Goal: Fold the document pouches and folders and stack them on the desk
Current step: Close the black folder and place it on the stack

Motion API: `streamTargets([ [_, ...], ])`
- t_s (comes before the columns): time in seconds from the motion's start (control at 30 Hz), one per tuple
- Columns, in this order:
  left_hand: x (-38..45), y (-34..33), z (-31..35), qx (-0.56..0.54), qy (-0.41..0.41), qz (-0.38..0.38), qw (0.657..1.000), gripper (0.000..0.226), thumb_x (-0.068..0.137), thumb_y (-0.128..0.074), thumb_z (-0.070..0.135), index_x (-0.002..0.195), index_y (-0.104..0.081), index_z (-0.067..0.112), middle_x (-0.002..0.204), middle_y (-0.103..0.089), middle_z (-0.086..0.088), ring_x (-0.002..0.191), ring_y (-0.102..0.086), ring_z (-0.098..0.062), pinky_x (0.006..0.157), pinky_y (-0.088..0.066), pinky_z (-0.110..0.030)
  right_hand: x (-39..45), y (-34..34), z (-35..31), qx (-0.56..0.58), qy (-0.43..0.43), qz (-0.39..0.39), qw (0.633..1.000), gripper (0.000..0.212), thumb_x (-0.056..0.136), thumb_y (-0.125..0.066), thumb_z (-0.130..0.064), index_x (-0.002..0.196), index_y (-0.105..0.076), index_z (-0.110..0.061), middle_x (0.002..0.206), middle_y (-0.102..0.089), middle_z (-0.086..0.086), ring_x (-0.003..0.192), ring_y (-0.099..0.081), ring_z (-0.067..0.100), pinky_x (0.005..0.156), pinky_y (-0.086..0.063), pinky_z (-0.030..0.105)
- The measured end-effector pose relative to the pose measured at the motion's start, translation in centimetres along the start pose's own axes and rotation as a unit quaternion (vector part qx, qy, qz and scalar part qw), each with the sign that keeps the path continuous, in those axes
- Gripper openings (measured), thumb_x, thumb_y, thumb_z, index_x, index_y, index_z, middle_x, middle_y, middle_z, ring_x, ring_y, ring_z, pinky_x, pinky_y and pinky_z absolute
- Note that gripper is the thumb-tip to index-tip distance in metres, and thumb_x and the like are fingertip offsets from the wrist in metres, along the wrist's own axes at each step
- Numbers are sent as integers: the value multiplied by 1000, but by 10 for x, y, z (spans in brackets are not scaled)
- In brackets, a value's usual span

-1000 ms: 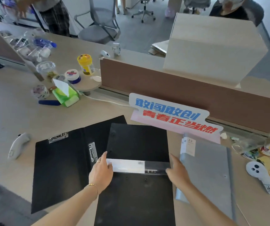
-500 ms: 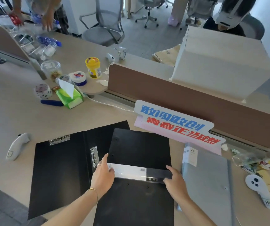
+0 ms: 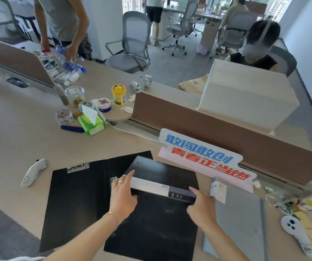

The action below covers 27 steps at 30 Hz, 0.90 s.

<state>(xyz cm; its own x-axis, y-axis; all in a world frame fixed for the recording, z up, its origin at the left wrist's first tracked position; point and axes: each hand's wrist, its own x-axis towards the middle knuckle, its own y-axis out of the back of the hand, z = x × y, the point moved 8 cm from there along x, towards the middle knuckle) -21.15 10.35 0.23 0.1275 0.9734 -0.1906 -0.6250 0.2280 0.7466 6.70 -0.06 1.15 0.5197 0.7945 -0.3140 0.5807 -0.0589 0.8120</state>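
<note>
A: What is seen at the left of the pale wooden desk (image 3: 10, 129)?

B: A white handheld controller (image 3: 33, 172) is laid near the front left edge. Farther back, a roll of patterned tape (image 3: 64, 116), a dark blue pen (image 3: 72, 128) and a green tissue pack (image 3: 91, 122) with a white sheet pulled up are grouped together, with a yellow-lidded jar (image 3: 119, 94) set behind them.

A: And the folders?

B: A flat black clip folder (image 3: 72, 204) is spread open on the desk, a metal clip being visible at its top edge. Partly overlapping its right half, a second black plastic folder (image 3: 157, 223) is placed; its far cover is raised at the spine, where a white label strip (image 3: 147, 184) is shown.

A: How are the hands set?

B: The left hand (image 3: 123, 196), a ring worn on one finger and a thin bracelet at the wrist, is laid against the left end of the spine, with the fingers extended and held close together and the thumb set on the lower cover. The right hand (image 3: 202, 208) is pressed to the right end of the spine, fingers held together, the forefinger stretched along the edge.

A: What is found to the right?

B: A grey translucent plastic folder (image 3: 240, 223) with a small white tag is laid flat just beside the right hand. Behind it, a white sign with blue and red characters (image 3: 204, 157) is leaned on the brown partition (image 3: 245, 140). A second white controller (image 3: 294, 234) is laid near the right edge.
</note>
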Motion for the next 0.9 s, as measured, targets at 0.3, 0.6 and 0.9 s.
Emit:
streamTargets([
  [0.3,-2,37,9,-15,-43,63,997,76,84,-76,-3,151,-48,20,139,-46,-1,145,-29,-24,118,-35,-37,-16,15,-37,-146,145,93,974,41,83,-74,-45,121,-69,-32,118,-60,-10,113,-50,15,98,-45,29],
  [0.6,-27,52,30,-279,109,121,946,49,106,-48,19,153,-42,30,170,14,7,141,-41,-19,104,-44,-35,-49,36,-91,-78,321,177,927,17,79,-82,-30,89,-70,-23,84,-63,-10,74,-56,10,64,-48,19],
  [0.9,-34,54,51,-419,224,115,872,94,81,-78,3,155,-30,36,151,-35,-14,93,-70,-30,70,-66,-46,-80,20,-138,-54,432,150,888,13,86,-73,-36,92,-68,-25,84,-61,-9,70,-55,9,60,-36,16],
])
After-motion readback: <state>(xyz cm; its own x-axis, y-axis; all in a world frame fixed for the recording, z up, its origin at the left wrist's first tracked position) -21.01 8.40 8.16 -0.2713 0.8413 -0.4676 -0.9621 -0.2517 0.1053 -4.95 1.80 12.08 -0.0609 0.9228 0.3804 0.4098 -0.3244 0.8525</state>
